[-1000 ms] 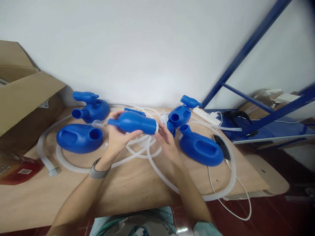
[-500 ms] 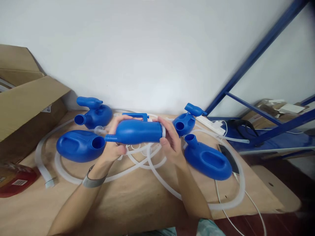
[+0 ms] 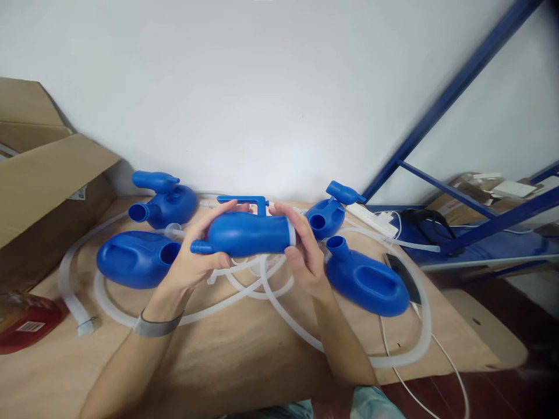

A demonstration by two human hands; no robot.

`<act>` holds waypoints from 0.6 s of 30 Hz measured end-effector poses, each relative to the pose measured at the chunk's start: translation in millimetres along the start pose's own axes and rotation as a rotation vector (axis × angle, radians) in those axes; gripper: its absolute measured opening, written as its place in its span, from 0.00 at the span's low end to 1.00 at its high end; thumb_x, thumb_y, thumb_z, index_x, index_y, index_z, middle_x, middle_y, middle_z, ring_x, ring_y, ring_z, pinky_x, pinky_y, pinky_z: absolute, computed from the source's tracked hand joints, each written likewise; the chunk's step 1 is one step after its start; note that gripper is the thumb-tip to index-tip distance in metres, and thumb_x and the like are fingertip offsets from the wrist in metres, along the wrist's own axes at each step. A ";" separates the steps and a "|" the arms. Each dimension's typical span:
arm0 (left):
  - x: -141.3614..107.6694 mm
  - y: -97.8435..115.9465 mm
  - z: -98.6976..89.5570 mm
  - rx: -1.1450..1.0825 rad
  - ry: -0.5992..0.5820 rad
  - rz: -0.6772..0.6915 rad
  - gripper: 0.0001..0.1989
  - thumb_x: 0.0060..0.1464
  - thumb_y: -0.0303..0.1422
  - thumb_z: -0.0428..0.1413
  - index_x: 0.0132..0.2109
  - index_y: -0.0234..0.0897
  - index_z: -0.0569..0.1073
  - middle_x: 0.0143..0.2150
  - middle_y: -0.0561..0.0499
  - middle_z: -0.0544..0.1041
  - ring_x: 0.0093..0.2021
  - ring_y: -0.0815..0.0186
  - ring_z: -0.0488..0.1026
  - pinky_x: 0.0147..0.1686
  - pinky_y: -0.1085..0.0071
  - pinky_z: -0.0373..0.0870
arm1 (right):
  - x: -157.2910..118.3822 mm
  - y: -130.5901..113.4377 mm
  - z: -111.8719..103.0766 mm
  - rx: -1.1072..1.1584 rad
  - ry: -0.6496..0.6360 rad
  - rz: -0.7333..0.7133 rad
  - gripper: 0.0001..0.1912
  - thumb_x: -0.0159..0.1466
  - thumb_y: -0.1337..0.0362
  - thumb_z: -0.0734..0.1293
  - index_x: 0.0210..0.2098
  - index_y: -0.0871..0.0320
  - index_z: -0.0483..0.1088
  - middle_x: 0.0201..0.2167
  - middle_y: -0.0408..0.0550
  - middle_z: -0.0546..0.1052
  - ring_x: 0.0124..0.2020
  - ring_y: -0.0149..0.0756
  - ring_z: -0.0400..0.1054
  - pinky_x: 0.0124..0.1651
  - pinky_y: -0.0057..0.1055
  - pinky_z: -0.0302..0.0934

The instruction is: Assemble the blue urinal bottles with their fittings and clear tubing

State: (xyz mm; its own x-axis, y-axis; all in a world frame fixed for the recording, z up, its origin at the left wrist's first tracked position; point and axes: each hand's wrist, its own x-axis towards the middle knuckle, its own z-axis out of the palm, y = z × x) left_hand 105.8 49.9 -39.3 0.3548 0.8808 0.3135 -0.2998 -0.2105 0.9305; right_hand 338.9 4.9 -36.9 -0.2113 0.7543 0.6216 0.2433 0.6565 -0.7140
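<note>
The blue bottle [image 3: 248,234] lies sideways in the air above the table [image 3: 244,355], held between 2 hands; its narrow spout [image 3: 201,247] points left, its white ring [image 3: 292,234] is at the right end, and a blue handle [image 3: 242,199] shows along its far side; the left hand [image 3: 194,259] grips the spout half, thumb on the near side, fingers curled behind; the right hand [image 3: 308,259] grips the ringed end, thumb at the ring's lower edge, fingers bent over the far side.

Around them, 4 blue jugs stand or lie on the table: 2 at left, 1 rear [image 3: 174,208] and 1 front [image 3: 126,259]; 2 at right, 1 rear [image 3: 329,220] and 1 front [image 3: 371,284]; 1 small blue bottle rests atop each rear jug; clear hoses [image 3: 425,326] loop between and around them; farther left are 1 open cardboard box [image 3: 52,169] and 1 red container [image 3: 32,320]; farther right, 1 dark phone-like slab [image 3: 404,276] sits behind the front jug, with 1 white power strip [image 3: 371,220] near the wall.
</note>
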 end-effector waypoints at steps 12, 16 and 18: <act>-2.7 14.8 0.3 0.693 -0.142 0.426 0.38 0.56 0.39 0.72 0.70 0.44 0.68 0.65 0.41 0.74 0.65 0.52 0.73 0.66 0.55 0.71 | -0.3 -11.4 17.2 -0.088 0.209 -0.102 0.28 0.72 0.54 0.68 0.67 0.51 0.59 0.63 0.52 0.67 0.66 0.40 0.63 0.73 0.43 0.60; -4.5 18.9 -4.0 0.757 -0.197 0.501 0.39 0.57 0.42 0.71 0.71 0.44 0.66 0.65 0.40 0.73 0.65 0.54 0.73 0.65 0.58 0.71 | 1.4 -19.1 21.0 -0.158 0.214 -0.167 0.24 0.71 0.53 0.69 0.62 0.52 0.61 0.57 0.53 0.69 0.63 0.41 0.66 0.75 0.49 0.57; -6.4 20.0 -3.7 0.783 -0.197 0.527 0.38 0.57 0.42 0.70 0.71 0.43 0.67 0.66 0.40 0.73 0.65 0.55 0.73 0.65 0.59 0.71 | 1.4 -22.3 20.9 -0.174 0.222 -0.155 0.24 0.71 0.53 0.70 0.61 0.52 0.61 0.56 0.53 0.69 0.63 0.42 0.66 0.79 0.53 0.50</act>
State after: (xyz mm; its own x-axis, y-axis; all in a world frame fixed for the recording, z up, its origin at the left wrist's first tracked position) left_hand 94.3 41.7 -23.4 0.5070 0.5202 0.6873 0.1873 -0.8448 0.5012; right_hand 313.4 -8.6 -26.8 -0.0520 0.6141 0.7875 0.3868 0.7394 -0.5511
